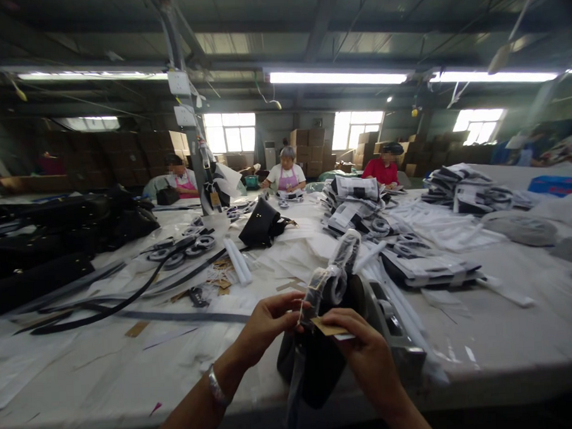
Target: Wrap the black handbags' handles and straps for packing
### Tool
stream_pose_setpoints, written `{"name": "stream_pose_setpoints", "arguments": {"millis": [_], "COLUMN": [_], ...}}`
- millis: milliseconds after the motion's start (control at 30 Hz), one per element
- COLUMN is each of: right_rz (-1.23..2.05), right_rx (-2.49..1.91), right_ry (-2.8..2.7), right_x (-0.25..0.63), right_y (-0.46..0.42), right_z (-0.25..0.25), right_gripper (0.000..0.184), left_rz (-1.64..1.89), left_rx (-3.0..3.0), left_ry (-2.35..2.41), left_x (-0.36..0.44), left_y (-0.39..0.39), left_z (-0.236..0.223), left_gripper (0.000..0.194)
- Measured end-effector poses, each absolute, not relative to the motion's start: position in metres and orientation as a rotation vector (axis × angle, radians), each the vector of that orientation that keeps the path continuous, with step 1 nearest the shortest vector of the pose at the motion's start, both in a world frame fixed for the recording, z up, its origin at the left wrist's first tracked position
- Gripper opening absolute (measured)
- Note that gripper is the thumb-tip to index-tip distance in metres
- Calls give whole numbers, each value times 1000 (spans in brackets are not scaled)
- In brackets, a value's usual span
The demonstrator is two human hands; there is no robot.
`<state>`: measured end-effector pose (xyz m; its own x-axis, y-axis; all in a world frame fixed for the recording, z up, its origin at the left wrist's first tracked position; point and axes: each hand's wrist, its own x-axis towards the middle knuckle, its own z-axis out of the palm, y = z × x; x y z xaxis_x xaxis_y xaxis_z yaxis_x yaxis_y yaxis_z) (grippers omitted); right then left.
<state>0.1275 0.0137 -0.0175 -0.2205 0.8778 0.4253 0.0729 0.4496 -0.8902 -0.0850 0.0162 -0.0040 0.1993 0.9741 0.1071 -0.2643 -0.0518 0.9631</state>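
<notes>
A black handbag (pixel 316 371) stands at the table's front edge, its strap (pixel 320 286) wrapped in clear plastic film and rising toward the far side. At the bag's top, my left hand (pixel 274 322) is closed in a pinch on a thin pale string, beside the wrapped strap. My right hand (pixel 365 344) grips a brown card tag (pixel 327 327) between thumb and fingers, with a bit of white label under it. Both hands are close together over the bag. The left fingertips are partly hidden by the strap.
A grey tape dispenser (pixel 400 336) stands right of the bag. Wrapped bags (pixel 425 268) pile up at right, black bags (pixel 69 236) at left. Loose straps (pixel 177 317) and another black bag (pixel 260 222) lie ahead. Several people sit across the table (pixel 217 382).
</notes>
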Motion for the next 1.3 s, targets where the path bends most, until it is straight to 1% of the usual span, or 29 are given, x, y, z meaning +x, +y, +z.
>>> {"name": "stream_pose_setpoints", "arguments": {"millis": [33,167,233,433,667,800,900,1000,1067,1100,1200,1267,1300], "right_rz": [887,965,984,968,655,448,416,559,791,938,1441,1687,1736], "right_rx": [-854,-952,-988,-1019,-1107,-1158,-1178,-1156,-1054,-976,-770,-748,-766], "right_ry": [-1655,-1660,-1639,-1690,-1974,-2144,-2221,-2160,-2084,-2022,-1681,-1385,-1277], "right_x": [127,121,118,109,106,103,101,99,100,101,105,108,110], "right_y": [15,17,18,21,25,27,30,31,31,30,27,24,23], "right_z": [-14,-3,0,10,34,41,43,44,45,45,41,35,30], "right_gripper": [11,22,25,21,23,27,27,17,16,19,35,39,39], "left_rz": [1228,1246,1269,1289,1342,1440,1475,1456,1412,1391,1427,1536,1581], "left_rx": [1171,1169,1167,1189,1211,1462,1659,1902,2073,2142,2161,1953,1793], "left_ry": [831,844,828,752,770,969,1082,1132,1133,1125,1155,1252,1302], "left_x": [-85,-85,-84,-81,-74,-69,-68,-68,-69,-69,-70,-72,-74], "left_y": [16,16,15,10,6,3,0,-3,-6,-8,-14,-17,-18], "left_z": [-3,-1,-1,3,17,25,31,39,41,41,34,25,20], "left_gripper": [39,35,37,46,50,43,34,31,34,36,37,35,35]}}
